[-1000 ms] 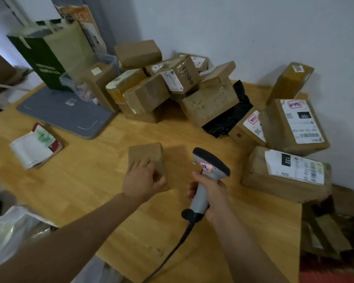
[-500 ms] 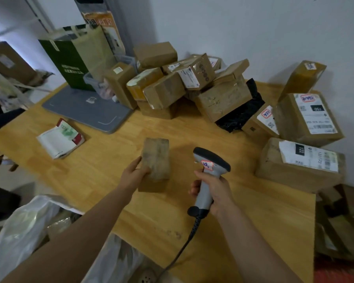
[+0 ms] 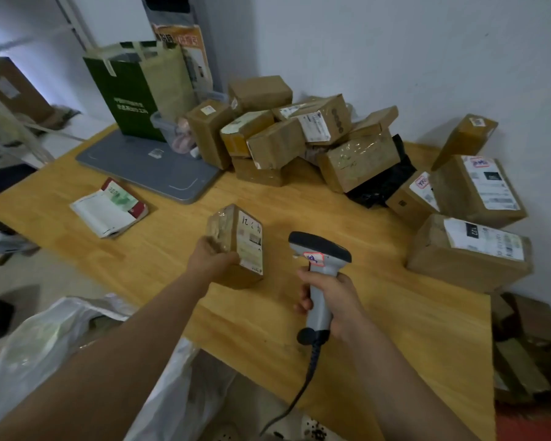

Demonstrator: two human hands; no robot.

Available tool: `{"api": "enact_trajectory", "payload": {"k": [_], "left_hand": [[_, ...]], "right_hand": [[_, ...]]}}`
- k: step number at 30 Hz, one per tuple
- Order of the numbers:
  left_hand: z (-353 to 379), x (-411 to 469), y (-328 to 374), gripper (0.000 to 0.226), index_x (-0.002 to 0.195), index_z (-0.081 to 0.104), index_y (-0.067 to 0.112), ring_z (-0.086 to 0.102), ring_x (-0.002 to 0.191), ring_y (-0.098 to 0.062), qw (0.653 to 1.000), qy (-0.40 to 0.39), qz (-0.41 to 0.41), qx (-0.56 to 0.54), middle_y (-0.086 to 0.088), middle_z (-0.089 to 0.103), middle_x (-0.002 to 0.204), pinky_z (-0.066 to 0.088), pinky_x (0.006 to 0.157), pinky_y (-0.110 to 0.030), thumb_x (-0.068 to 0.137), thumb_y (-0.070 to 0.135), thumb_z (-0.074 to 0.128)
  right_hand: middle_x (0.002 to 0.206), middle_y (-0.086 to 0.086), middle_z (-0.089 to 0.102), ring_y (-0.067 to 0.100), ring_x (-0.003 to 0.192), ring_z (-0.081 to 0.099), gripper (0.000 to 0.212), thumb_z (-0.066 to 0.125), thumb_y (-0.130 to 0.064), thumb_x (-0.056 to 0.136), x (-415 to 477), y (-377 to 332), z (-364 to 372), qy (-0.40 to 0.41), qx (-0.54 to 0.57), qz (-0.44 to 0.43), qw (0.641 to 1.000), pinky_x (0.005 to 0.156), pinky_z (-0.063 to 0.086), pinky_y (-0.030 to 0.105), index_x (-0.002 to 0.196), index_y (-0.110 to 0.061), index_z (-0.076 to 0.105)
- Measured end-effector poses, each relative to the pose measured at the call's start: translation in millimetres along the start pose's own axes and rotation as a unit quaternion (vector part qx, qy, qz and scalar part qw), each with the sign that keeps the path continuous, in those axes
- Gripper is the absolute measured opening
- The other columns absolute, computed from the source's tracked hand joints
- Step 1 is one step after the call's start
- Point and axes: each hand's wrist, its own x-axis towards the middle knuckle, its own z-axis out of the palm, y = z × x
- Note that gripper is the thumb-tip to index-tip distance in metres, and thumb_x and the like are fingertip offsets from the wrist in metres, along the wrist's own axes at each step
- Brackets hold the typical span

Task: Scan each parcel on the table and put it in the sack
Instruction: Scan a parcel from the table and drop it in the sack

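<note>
My left hand (image 3: 211, 260) gripping a small labelled parcel (image 3: 237, 246) above the wooden table (image 3: 395, 329), right hand (image 3: 334, 297) clenched on the barcode scanner (image 3: 319, 268) — parcel pile (image 3: 299, 138) behind, white sack (image 3: 54, 351) lower left.

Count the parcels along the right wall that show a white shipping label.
4, possibly more hidden. One leaning box at the back, a large box below it, a small box beside the black bag, and the nearest box.

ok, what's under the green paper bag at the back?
The green paper bag stands on the far end of a grey tray lying on the table. The tray beneath the bag is covered.
</note>
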Motion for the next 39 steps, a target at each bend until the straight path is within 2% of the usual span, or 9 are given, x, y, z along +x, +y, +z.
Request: {"api": "enact_trajectory", "payload": {"k": [5, 10, 15, 17, 22, 29, 33, 36, 39], "left_hand": [[-41, -4, -29, 0.084, 0.144, 0.032, 0.003, 0.054, 0.109, -0.028, 0.991, 0.000, -0.010, -0.137, -0.011, 0.053, 0.126, 0.049, 0.090, -0.039, 0.075, 0.012, 0.079], [-76, -6, -47, 0.053, 0.113, 0.057, 0.006, 0.061, 0.103, -0.028, 0.987, -0.004, 0.017, -0.160, -0.012, 0.064, 0.112, 0.050, 0.078, -0.033, 0.068, 0.017, 0.083], [-108, -9, -56, 0.051, 0.117, 0.052, 0.007, 0.057, 0.109, -0.025, 0.980, -0.009, 0.027, -0.199, -0.011, 0.061, 0.117, 0.048, 0.092, -0.034, 0.075, 0.018, 0.078], [-124, -6, -58, 0.069, 0.133, 0.049, 0.001, 0.056, 0.113, -0.028, 0.981, -0.017, 0.024, -0.190, -0.015, 0.059, 0.124, 0.049, 0.096, -0.036, 0.074, 0.023, 0.077], [-162, -1, -42, 0.068, 0.140, 0.043, 0.008, 0.057, 0.112, -0.027, 0.984, 0.018, 0.023, -0.178, -0.014, 0.060, 0.122, 0.049, 0.097, -0.045, 0.082, 0.027, 0.072], [-195, 1, -20, 0.062, 0.119, 0.059, 0.009, 0.065, 0.102, -0.019, 0.997, 0.018, 0.036, -0.070, -0.006, 0.068, 0.109, 0.056, 0.087, -0.037, 0.069, 0.037, 0.082], [-205, 4, -16, 0.060, 0.118, 0.062, 0.011, 0.062, 0.098, -0.015, 1.000, 0.013, 0.025, -0.001, -0.004, 0.065, 0.112, 0.055, 0.085, -0.033, 0.068, 0.035, 0.084], [-210, 7, -19, 0.063, 0.122, 0.062, 0.012, 0.061, 0.103, -0.019, 0.999, 0.010, 0.013, 0.041, -0.005, 0.064, 0.115, 0.053, 0.092, -0.037, 0.067, 0.037, 0.084], [-212, 7, -22, 0.060, 0.119, 0.063, 0.011, 0.061, 0.102, -0.019, 0.998, 0.006, 0.005, 0.066, -0.006, 0.065, 0.113, 0.053, 0.092, -0.037, 0.068, 0.037, 0.083]], "right_hand": [[0.054, 0.012, 0.050, 0.018, 0.038, 0.042, 0.010, 0.069, -0.004, 0.082, -10, 1, 35, -0.055, -0.061, -0.016, 0.996, 0.050, 0.049, 0.031, 0.077, -0.002, 0.060], [0.053, 0.013, 0.050, 0.018, 0.036, 0.042, 0.011, 0.069, -0.001, 0.081, -19, 0, 63, -0.091, -0.097, -0.023, 0.991, 0.050, 0.050, 0.032, 0.076, -0.002, 0.060], [0.052, 0.012, 0.049, 0.017, 0.036, 0.041, 0.012, 0.067, -0.001, 0.082, -28, 1, 81, -0.122, -0.117, -0.027, 0.985, 0.048, 0.050, 0.030, 0.075, -0.001, 0.058], [0.051, 0.011, 0.050, 0.017, 0.035, 0.041, 0.011, 0.067, -0.001, 0.082, -30, 2, 86, -0.129, -0.134, -0.029, 0.982, 0.049, 0.050, 0.030, 0.075, -0.002, 0.058], [0.052, 0.010, 0.051, 0.017, 0.038, 0.043, 0.008, 0.068, -0.002, 0.081, -35, 8, 94, -0.155, -0.202, -0.043, 0.966, 0.054, 0.050, 0.033, 0.080, -0.001, 0.060], [0.048, 0.008, 0.054, 0.016, 0.039, 0.048, 0.019, 0.070, -0.003, 0.079, -47, 15, 106, -0.183, -0.357, -0.091, 0.912, 0.050, 0.048, 0.029, 0.086, 0.013, 0.063], [0.047, 0.004, 0.055, 0.016, 0.042, 0.051, 0.009, 0.069, -0.004, 0.080, -54, 17, 109, -0.199, -0.402, -0.123, 0.885, 0.048, 0.046, 0.028, 0.081, 0.002, 0.062], [0.045, -0.001, 0.054, 0.009, 0.041, 0.050, 0.008, 0.068, -0.007, 0.081, -59, 20, 111, -0.209, -0.428, -0.147, 0.867, 0.045, 0.045, 0.021, 0.082, -0.001, 0.062], [0.046, -0.001, 0.054, 0.008, 0.045, 0.049, 0.010, 0.068, -0.008, 0.080, -61, 24, 115, -0.215, -0.460, -0.184, 0.842, 0.049, 0.044, 0.027, 0.077, -0.002, 0.060]]}}
